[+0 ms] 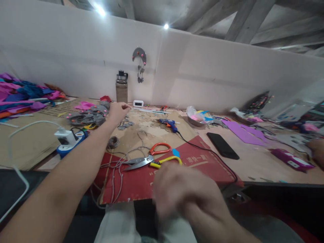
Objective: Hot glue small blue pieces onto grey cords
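Observation:
My left hand [118,112] reaches far over the table with thumb and fingers pinched together, near small grey felt cutouts [126,125]. Whatever lies between its fingertips is too small to name. Close to the camera, my right hand [186,192] is curled closed and blurred by motion, and its contents are hidden. Just beyond it, scissors [141,163] with one red and one yellow handle lie on a red cardboard sheet [131,189]. Thin grey cord [120,165] trails loosely beside the blades, and a small coil of cord [113,142] sits to the left.
A blue glue gun [172,125] lies mid-table, its black cable running right past a phone [222,145]. A charger on a blue socket block [68,140] stands left, a bottle [122,86] at the back. Another person's hand [316,152] shows at right.

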A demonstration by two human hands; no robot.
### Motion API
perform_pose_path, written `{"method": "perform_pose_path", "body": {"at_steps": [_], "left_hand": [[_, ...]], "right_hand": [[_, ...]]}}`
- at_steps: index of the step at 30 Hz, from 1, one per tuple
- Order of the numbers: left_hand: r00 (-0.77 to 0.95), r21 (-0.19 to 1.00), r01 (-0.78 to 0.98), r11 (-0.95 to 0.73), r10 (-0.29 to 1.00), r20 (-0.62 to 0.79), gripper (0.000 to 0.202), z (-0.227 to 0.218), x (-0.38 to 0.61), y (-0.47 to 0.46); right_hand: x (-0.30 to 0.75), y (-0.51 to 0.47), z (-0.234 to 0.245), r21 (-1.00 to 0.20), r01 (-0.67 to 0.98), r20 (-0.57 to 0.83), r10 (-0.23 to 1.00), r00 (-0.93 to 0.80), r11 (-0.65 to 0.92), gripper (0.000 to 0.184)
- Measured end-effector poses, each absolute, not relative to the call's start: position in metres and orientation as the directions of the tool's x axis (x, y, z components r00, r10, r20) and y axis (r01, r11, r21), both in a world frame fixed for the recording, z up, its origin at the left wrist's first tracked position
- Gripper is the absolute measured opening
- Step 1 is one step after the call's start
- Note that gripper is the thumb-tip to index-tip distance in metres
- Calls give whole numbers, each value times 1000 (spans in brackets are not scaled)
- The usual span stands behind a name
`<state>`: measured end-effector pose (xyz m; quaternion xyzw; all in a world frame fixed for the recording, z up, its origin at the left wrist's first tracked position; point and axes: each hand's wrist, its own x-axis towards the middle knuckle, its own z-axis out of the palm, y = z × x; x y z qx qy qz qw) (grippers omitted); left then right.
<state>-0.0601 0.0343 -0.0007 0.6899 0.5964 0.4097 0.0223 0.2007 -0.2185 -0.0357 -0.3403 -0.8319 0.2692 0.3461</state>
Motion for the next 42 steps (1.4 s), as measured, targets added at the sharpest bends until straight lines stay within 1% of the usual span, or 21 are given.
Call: {"method": "perform_pose_path", "body": {"at_steps": [2,3,5,6,8,11,15,17,19,22,25,28,30,33,35,36,38,40,41,42], "left_hand": [[-47,510,814,-276,846,532,25,0,-57,34],[-41,505,819,-274,848,528,24,0,-56,33],[-23,496,824,-276,857,514,24,1,-54,32],[-7,490,824,-284,860,511,24,1,-52,31],[28,477,821,-312,858,514,24,1,-49,29],[83,456,812,-364,846,527,25,0,-43,26],[170,376,839,-394,845,507,25,-3,-36,24],[200,354,843,-404,848,492,24,-5,-35,26],[207,346,849,-399,854,478,23,-6,-36,28],[213,339,843,-417,839,500,23,-6,-38,31],[219,337,840,-425,834,506,23,-5,-40,31],[232,359,817,-451,828,511,23,-4,-41,29],[227,406,794,-452,840,493,23,-3,-41,28],[224,505,744,-438,875,429,27,-2,-44,29],[221,533,732,-423,889,402,30,-2,-47,30],[209,528,742,-412,891,403,31,-3,-49,32],[164,488,786,-379,890,426,29,-4,-52,34],[120,451,826,-337,888,445,28,-4,-54,36],[102,441,839,-319,888,448,28,-4,-54,37],[88,437,846,-306,888,451,29,-3,-54,36]], "right_hand": [[194,-197,-23,-645,484,444,805,-392,592,26],[192,-187,-22,-596,554,441,813,-380,581,27],[194,-170,-28,-485,674,386,828,-406,557,34],[197,-163,-34,-439,711,336,834,-437,549,39],[202,-155,-45,-357,726,279,809,-518,588,40],[208,-145,-50,-286,720,221,775,-592,632,41],[209,-132,-36,-280,649,142,700,-700,707,48],[209,-130,-29,-280,619,135,669,-731,733,49],[209,-132,-26,-257,618,171,664,-728,743,51],[213,-139,-26,-232,618,259,660,-705,751,52],[225,-138,-26,-279,637,383,692,-612,718,56],[243,-125,-25,-375,679,500,755,-425,631,58],[254,-114,-28,-405,708,533,779,-332,579,57],[263,-99,-35,-384,774,550,798,-247,503,55],[267,-92,-38,-368,845,536,831,-150,389,55],[269,-88,-39,-372,880,513,856,-69,294,54],[276,-78,-38,-396,918,424,892,154,30,52],[286,-66,-36,-401,875,292,868,403,-271,47],[292,-60,-35,-389,839,229,842,488,-381,46],[298,-53,-36,-373,812,188,820,541,-450,46]]}}
